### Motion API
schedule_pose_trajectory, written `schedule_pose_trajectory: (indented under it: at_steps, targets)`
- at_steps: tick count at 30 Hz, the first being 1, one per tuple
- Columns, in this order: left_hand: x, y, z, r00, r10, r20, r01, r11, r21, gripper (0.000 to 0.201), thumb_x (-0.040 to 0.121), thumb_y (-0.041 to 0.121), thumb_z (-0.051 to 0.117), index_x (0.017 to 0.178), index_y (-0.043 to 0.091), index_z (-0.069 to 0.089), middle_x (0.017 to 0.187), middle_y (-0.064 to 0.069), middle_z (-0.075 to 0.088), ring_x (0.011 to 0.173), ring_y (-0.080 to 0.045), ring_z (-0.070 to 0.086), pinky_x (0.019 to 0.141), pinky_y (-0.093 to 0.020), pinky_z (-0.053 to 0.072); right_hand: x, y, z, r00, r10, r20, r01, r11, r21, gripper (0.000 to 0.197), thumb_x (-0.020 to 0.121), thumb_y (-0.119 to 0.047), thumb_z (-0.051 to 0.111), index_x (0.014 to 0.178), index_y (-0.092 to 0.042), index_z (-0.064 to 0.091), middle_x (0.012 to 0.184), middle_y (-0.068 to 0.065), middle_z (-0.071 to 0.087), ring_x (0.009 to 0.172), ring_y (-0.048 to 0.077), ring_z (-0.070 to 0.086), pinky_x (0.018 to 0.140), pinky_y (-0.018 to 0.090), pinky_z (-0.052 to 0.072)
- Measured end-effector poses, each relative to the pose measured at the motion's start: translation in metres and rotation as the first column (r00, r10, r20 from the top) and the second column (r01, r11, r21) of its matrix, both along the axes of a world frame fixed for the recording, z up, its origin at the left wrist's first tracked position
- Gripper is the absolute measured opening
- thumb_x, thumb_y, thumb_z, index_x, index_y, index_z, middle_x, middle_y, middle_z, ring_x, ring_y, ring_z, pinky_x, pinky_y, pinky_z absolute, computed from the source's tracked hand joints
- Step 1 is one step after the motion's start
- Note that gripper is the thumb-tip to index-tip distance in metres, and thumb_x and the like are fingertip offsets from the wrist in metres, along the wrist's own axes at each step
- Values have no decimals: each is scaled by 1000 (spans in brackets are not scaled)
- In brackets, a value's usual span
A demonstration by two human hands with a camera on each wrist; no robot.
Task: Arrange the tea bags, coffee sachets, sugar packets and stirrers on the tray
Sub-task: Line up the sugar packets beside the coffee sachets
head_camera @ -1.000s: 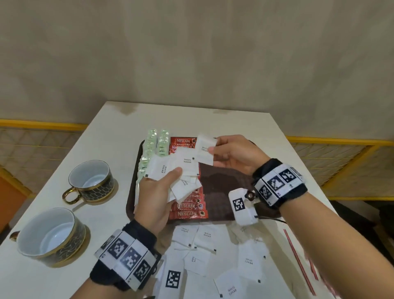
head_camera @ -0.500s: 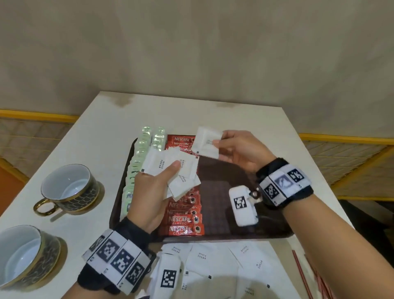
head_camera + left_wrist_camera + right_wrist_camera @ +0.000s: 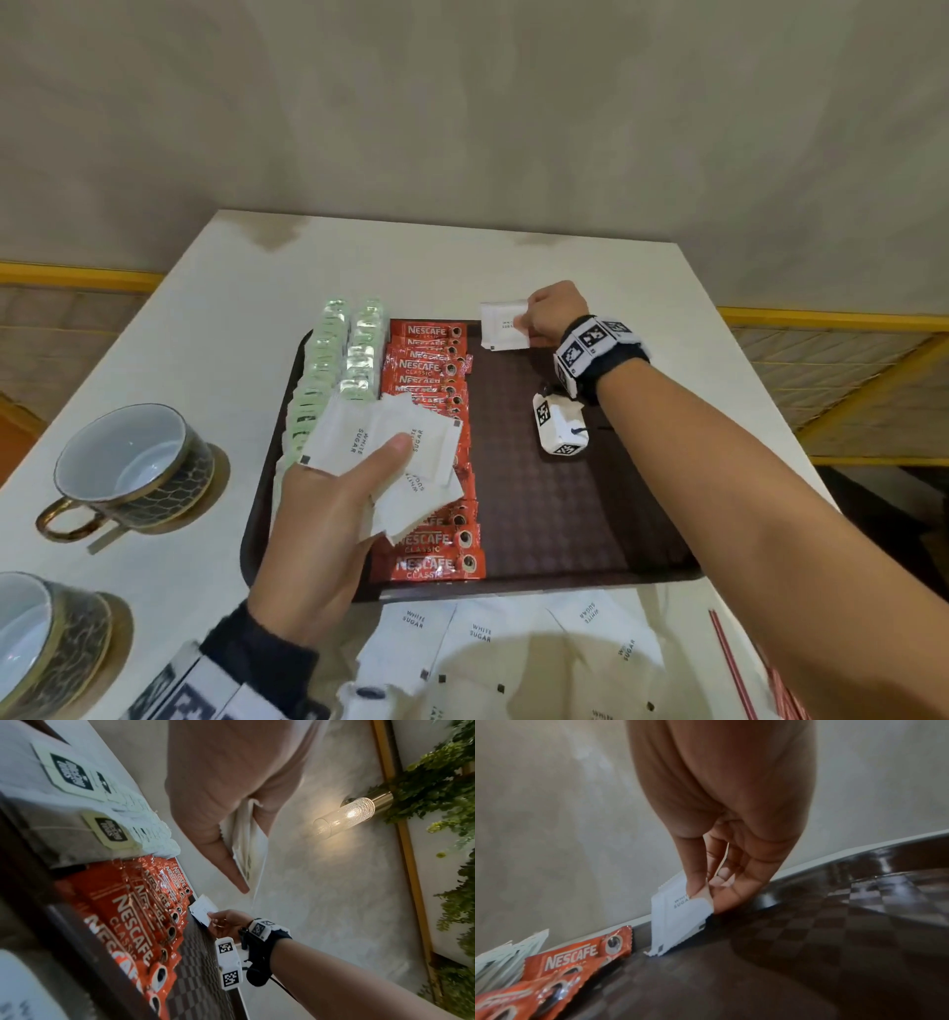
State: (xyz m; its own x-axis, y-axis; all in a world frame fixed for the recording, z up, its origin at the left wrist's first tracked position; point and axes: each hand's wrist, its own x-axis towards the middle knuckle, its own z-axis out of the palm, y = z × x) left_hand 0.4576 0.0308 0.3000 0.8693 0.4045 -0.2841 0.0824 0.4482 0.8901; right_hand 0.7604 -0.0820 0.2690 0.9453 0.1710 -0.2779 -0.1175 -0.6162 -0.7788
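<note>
A dark brown tray (image 3: 565, 514) holds pale green tea bags (image 3: 328, 370) in two rows at its left and a column of red coffee sachets (image 3: 426, 390) beside them. My left hand (image 3: 328, 514) hovers over the sachets and grips a fan of several white sugar packets (image 3: 390, 452) under the thumb. My right hand (image 3: 552, 313) pinches one white sugar packet (image 3: 503, 326) at the tray's far edge, just right of the top sachet; in the right wrist view this sugar packet (image 3: 680, 914) stands tilted with its lower corner touching the tray floor (image 3: 782, 953).
More white sugar packets (image 3: 488, 642) lie loose on the table in front of the tray. Red stirrers (image 3: 734, 668) lie at the near right. Two gold-trimmed cups (image 3: 133, 462) stand on the table's left side. A wall lamp (image 3: 347, 815) shows in the left wrist view.
My right hand has carried the single sugar packet away from the left hand's stack and down to the tray's far edge. The left hand still holds its stack over the sachets.
</note>
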Motion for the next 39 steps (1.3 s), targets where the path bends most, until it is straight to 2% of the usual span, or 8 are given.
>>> schedule_pose_trajectory:
  at_steps: [4, 11, 15, 18, 21, 25, 32, 39]
  targets:
    - [2, -5, -2, 999, 16, -31, -17, 999, -41, 36, 87, 8, 64, 120, 23, 65, 111, -5, 74, 100, -25, 72, 90, -51, 52, 9, 5, -13, 1000, -11, 25, 12, 998, -54, 25, 71, 2, 75, 60, -14, 60, 96, 19, 72, 92, 33, 70, 80, 45, 59]
    - [5, -7, -2, 998, 18, -57, -21, 999, -43, 30, 87, 7, 64, 113, 21, 68, 107, -5, 75, 95, -23, 73, 88, -48, 53, -4, 7, -7, 999, -40, 31, 41, 999, -24, 20, 76, 5, 76, 92, -5, 67, 105, 16, 68, 95, 31, 68, 76, 45, 60]
    - [5, -6, -5, 997, 6, -82, -10, 999, -40, 33, 86, 8, 66, 117, 21, 66, 107, -5, 75, 95, -23, 73, 85, -47, 54, -5, 1, -8, 997, -53, 56, 56, 998, -37, 30, 72, -1, 81, 89, -9, 58, 95, 12, 66, 87, 26, 66, 79, 42, 60]
    - [4, -4, -7, 996, -8, -84, 5, 999, -39, 35, 87, 9, 65, 121, 19, 65, 108, -5, 75, 95, -23, 73, 79, -42, 55, 0, -13, -3, 998, -44, -53, 48, 996, 69, 31, 74, 3, 79, 82, -11, 53, 82, 12, 64, 66, 20, 63, 64, 32, 59]
    - [4, -3, -7, 997, -17, -80, 14, 999, -37, 34, 88, 9, 63, 121, 18, 65, 108, -4, 75, 94, -21, 73, 70, -36, 55, 6, -30, 4, 993, -50, -108, 66, 987, 148, 32, 75, 4, 79, 73, -11, 51, 79, 10, 60, 63, 16, 61, 49, 19, 55]
    - [5, -4, -8, 997, -21, -81, 17, 999, -46, 32, 88, 9, 63, 119, 18, 66, 108, -5, 75, 94, -22, 73, 69, -35, 55, 14, -37, 1, 996, -73, -53, 78, 992, 103, 29, 72, 9, 79, 68, -9, 56, 79, 8, 62, 76, 22, 66, 53, 22, 58]
    - [6, -4, -10, 997, -10, -80, 5, 998, -63, 32, 87, 7, 63, 117, 18, 66, 108, -7, 75, 95, -25, 73, 76, -40, 55, 21, -27, -4, 995, -62, 78, 61, 998, 17, 30, 71, 9, 79, 63, -10, 57, 77, 8, 62, 64, 21, 64, 62, 31, 61]
    - [6, -4, -13, 997, -14, -78, 8, 998, -69, 32, 87, 8, 64, 118, 14, 66, 107, -8, 75, 94, -24, 73, 63, -31, 60, 22, -28, -2, 996, -23, 87, 26, 999, -39, 27, 71, 9, 79, 65, -8, 59, 89, 14, 66, 78, 28, 68, 59, 30, 60]
